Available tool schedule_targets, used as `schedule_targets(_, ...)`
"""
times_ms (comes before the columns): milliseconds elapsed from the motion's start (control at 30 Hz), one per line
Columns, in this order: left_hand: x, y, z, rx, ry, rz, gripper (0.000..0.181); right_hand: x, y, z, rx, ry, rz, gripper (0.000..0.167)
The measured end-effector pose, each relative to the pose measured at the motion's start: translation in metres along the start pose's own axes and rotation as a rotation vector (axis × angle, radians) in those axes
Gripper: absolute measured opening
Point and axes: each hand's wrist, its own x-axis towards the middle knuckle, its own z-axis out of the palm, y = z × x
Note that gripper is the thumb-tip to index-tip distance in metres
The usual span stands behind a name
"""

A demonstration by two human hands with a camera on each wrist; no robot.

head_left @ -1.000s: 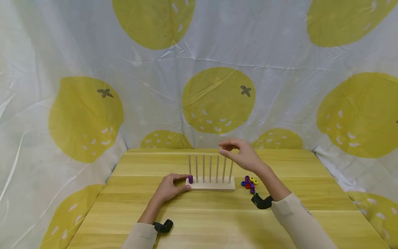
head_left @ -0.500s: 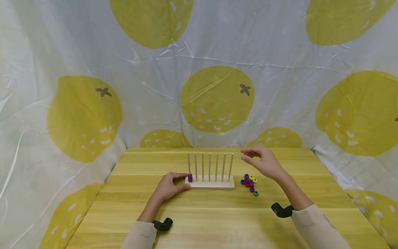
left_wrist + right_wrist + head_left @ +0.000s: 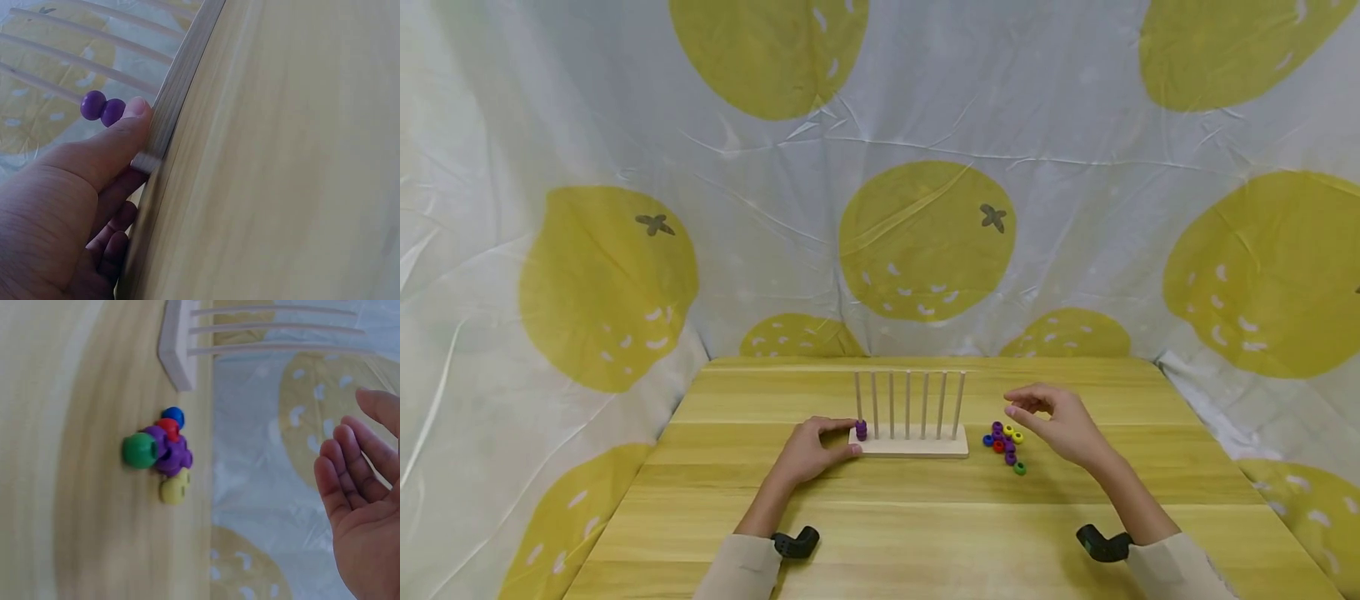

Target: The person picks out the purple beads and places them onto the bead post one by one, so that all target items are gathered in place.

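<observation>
A wooden peg rack [image 3: 913, 448] with a row of several upright pegs stands mid-table. Two purple beads [image 3: 861, 431] are stacked on its leftmost peg. My left hand [image 3: 807, 452] holds the left end of the rack's base between thumb and fingers, as the left wrist view also shows. To the right of the rack lies a loose cluster of beads: purple ones [image 3: 1010, 458], yellow ones [image 3: 1017, 437], a red bead [image 3: 998, 447], a blue bead [image 3: 988, 440] and a green bead [image 3: 1020, 468]. Over the cluster's right side hovers my right hand [image 3: 1063, 425], fingers loosely bent and holding nothing.
The wooden table [image 3: 925, 533] reaches back to a hanging cloth [image 3: 760, 242] printed with big yellow fruit. A black wrist camera [image 3: 796, 543] sits on the left wrist and another camera [image 3: 1103, 545] on the right.
From above the rack's right pegs, my right hand has moved right and down to the loose beads. The left hand stays on the rack's base.
</observation>
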Motion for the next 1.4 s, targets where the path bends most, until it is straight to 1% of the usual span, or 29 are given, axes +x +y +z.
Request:
schedule_targets(233, -0.001, 0.0, 0.001, -0.004, 0.005, 0.0, 0.05, -0.019, 0.015, 0.011, 0.005, 0.017, 0.001, 0.024)
schedule_targets(367, -0.001, 0.001, 0.002, -0.012, -0.004, -0.002, 0.049, -0.028, 0.025, 0.018, -0.052, 0.041, 0.005, 0.023)
schedule_targets(500, -0.001, 0.002, 0.002, -0.017, -0.007, -0.007, 0.049, -0.033, 0.034, 0.025, -0.125, 0.061, -0.021, 0.023)
schedule_targets(600, -0.001, 0.003, 0.001, -0.013, -0.007, -0.006, 0.049, -0.035, 0.039, 0.03, -0.123, 0.071, -0.043, 0.023)
schedule_targets(667, -0.001, 0.003, 0.001, -0.006, -0.005, -0.002, 0.049, -0.036, 0.041, 0.031, -0.112, 0.079, -0.044, 0.024)
schedule_targets(900, -0.001, 0.002, 0.0, 0.002, 0.002, 0.004, 0.049, -0.038, 0.047, 0.037, -0.125, 0.072, 0.03, 0.026)
schedule_targets(1067, -0.001, 0.002, 0.0, 0.012, 0.002, 0.015, 0.049, -0.039, 0.051, 0.038, -0.122, 0.075, 0.042, 0.025)
schedule_targets(1200, -0.001, 0.002, 0.0, 0.011, -0.001, 0.0, 0.049, -0.042, 0.055, 0.041, -0.11, 0.059, 0.079, 0.023)
schedule_targets(1300, -0.001, 0.002, 0.0, 0.003, 0.0, -0.007, 0.05, -0.044, 0.058, 0.042, -0.102, 0.05, 0.117, 0.024)
schedule_targets(1400, -0.001, 0.001, 0.0, -0.002, 0.004, -0.005, 0.05, -0.045, 0.061, 0.043, -0.103, 0.049, 0.133, 0.026)
